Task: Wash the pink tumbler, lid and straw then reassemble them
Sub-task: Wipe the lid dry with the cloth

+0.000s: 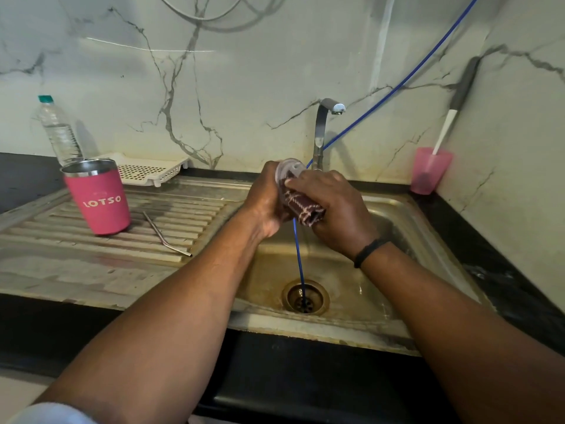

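**Two hands on the lid, over the sink**

Left hand grips the clear lid by its rim, above the sink; right hand pinches a checked cloth against it. Tumbler stands left of the sink, straw lying just beside it. Lid looks light, stiff, probably slippery when wet: hold it by the rim.

both forearms reaching forward, left hand and right hand curled, gripping, hands touching
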